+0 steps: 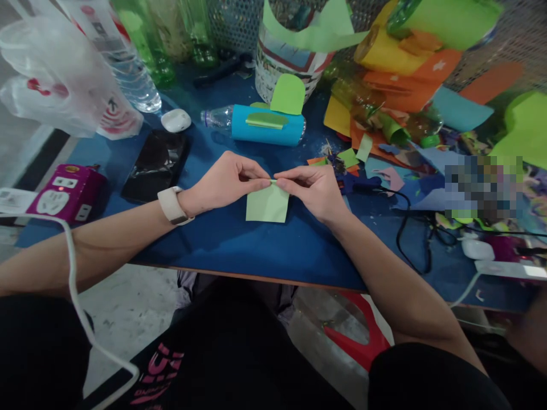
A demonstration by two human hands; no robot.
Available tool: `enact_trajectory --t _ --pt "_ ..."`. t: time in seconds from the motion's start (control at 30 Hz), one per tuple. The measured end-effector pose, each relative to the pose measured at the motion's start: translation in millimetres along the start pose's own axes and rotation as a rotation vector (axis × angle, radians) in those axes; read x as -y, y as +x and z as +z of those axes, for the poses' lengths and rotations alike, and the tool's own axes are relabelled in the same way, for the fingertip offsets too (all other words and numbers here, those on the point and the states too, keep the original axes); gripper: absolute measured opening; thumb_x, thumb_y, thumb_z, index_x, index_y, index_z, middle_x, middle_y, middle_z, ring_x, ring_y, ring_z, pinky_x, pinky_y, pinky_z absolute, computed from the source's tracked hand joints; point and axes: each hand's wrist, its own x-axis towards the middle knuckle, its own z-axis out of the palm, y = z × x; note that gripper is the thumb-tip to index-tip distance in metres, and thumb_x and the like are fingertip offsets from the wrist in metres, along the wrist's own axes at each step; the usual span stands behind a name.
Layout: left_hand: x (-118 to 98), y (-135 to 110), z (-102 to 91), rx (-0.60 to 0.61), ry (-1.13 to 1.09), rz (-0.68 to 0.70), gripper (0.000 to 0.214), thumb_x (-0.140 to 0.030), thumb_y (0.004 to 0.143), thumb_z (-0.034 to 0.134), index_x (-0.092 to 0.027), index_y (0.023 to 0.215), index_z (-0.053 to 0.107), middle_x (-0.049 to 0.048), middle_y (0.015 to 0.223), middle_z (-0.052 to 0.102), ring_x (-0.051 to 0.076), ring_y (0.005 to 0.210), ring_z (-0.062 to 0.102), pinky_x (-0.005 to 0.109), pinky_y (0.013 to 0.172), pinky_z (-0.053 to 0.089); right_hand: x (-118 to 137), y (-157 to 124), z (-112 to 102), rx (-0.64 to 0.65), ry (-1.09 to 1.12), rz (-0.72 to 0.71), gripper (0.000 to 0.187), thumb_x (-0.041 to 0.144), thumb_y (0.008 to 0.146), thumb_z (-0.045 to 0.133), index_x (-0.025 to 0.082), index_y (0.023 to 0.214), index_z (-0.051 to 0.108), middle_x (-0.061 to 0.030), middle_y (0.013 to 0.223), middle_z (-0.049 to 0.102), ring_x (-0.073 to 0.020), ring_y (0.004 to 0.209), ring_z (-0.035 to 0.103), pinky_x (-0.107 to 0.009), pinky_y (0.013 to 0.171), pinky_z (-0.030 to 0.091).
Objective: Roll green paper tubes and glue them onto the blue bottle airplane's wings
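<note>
The left hand [224, 181] and right hand [318, 192] each pinch the far edge of a paper [267, 205], thumb against finger; a blue bottle [256, 133] lies beyond them, a phone [156, 165] leftward.

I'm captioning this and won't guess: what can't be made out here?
In the head view:
Held paper, top edge: partly covered by left hand and right hand.
Scraps, in part: masked by pixelation.
Green bottles, tops: cut off by upper edge.
Left white cable, ends: cut off by left and bottom edges.
</note>
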Motion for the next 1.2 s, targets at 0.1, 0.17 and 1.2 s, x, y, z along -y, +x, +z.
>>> enact_trajectory --t 0.1,0.17,1.2 --pt "0.7 0.0 0.4 -0.017 0.060 0.023 0.033 -0.051 0.097 0.086 -0.019 0.100 0.093 0.0101 0.095 0.089 0.022 0.080 0.078 0.032 0.067 0.058 -0.5 0.2 -1.4 0.014 -0.005 0.003 0.032 0.056 0.087 0.098 0.026 0.099 0.095 -0.0079 0.093 0.089 -0.0245 0.080 0.081 -0.040 0.072 0.067" --pt "2.1 0.4 0.3 -0.012 0.092 0.036 0.033 -0.051 0.099 0.083 -0.019 0.100 0.093 0.0099 0.092 0.088 0.020 0.073 0.073 0.031 0.063 0.053 -0.7 0.0 -2.3 0.012 -0.017 0.003 0.031 0.054 0.087 0.098 0.026 0.099 0.095 -0.0078 0.092 0.089 -0.0241 0.077 0.080 -0.040 0.070 0.066" --pt "-1.0 0.4 -1.1 0.053 0.021 -0.039 0.038 -0.058 0.098 0.085 -0.020 0.093 0.092 0.0077 0.081 0.083 0.016 0.065 0.063 0.030 0.059 0.046 -2.6 0.1 -1.2 -0.012 -0.031 -0.086 0.020 0.045 0.086 0.099 0.029 0.098 0.095 -0.0060 0.092 0.090 -0.0248 0.078 0.081 -0.041 0.069 0.068"
